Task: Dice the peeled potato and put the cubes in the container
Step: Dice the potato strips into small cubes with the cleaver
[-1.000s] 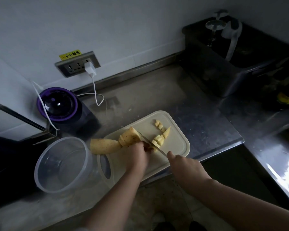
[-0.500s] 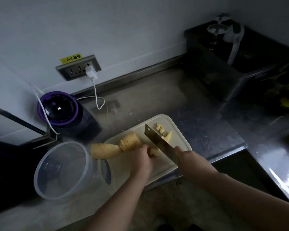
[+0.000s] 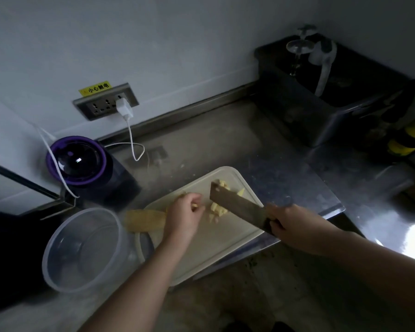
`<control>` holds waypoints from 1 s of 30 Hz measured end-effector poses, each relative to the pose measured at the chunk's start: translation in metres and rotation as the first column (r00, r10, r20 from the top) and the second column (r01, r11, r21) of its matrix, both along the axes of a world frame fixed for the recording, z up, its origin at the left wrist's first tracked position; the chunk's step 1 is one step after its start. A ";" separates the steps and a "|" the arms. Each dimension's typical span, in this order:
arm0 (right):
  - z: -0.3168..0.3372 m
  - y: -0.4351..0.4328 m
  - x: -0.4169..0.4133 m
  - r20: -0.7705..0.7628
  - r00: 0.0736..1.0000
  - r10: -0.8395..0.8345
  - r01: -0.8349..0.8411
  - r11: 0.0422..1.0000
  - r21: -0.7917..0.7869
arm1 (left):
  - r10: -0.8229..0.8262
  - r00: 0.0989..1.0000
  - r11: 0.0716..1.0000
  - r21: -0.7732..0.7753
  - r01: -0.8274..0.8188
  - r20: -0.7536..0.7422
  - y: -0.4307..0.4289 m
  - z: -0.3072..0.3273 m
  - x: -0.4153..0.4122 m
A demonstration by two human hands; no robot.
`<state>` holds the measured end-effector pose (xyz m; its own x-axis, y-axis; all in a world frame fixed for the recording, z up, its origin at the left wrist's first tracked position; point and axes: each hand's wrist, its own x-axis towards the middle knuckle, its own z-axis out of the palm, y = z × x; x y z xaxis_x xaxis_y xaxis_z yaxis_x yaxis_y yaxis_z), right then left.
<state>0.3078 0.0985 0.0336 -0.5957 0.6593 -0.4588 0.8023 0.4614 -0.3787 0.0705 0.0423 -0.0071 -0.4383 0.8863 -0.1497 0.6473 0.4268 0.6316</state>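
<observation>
A pale cutting board [image 3: 216,245] lies on the steel counter. My right hand [image 3: 290,224] grips the handle of a cleaver [image 3: 237,207], whose flat blade is tilted over the board. Yellow potato cubes [image 3: 216,212] lie beside and behind the blade. My left hand [image 3: 185,212] rests curled on the board, with potato pieces at its fingertips. A long peeled potato piece [image 3: 144,220] lies at the board's left edge. The clear round container [image 3: 82,248] stands left of the board; I see no cubes in it.
A purple-rimmed appliance [image 3: 82,164] stands behind the container, with a white cable [image 3: 134,144] running to a wall socket [image 3: 106,104]. A dark metal sink [image 3: 333,92] sits at the back right. The counter's front edge runs just under the board.
The cleaver has turned from cutting edge-down to blade tilted flat above the cubes. My left hand has shifted left and now covers the potato chunk it held.
</observation>
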 end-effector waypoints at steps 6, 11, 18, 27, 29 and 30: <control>-0.007 -0.001 -0.014 0.115 0.969 0.217 -0.220 0.975 0.014 | 0.000 0.987 0.999 0.033 0.005 -0.159 0.006 0.019 -0.048; -0.014 0.011 -0.021 0.164 0.961 0.222 -0.236 0.969 0.074 | -0.351 0.870 0.921 -0.298 0.253 -0.346 0.016 0.016 -0.050; -0.024 0.021 -0.037 0.137 0.984 0.115 -0.127 0.989 0.077 | -0.367 0.826 0.918 -0.312 0.247 -0.428 0.021 0.010 -0.045; -0.026 0.018 -0.043 0.000 1.000 0.011 -0.011 1.000 0.014 | -0.437 0.763 0.898 -0.282 0.338 -0.476 0.019 0.008 -0.052; -0.027 0.018 -0.044 -0.021 1.000 0.001 0.000 1.000 0.018 | -0.462 0.749 0.885 -0.297 0.358 -0.475 0.020 0.007 -0.054; -0.028 0.018 -0.045 -0.023 1.000 -0.002 0.002 1.000 0.023 | -0.470 0.744 0.881 -0.304 0.363 -0.475 0.021 0.007 -0.055</control>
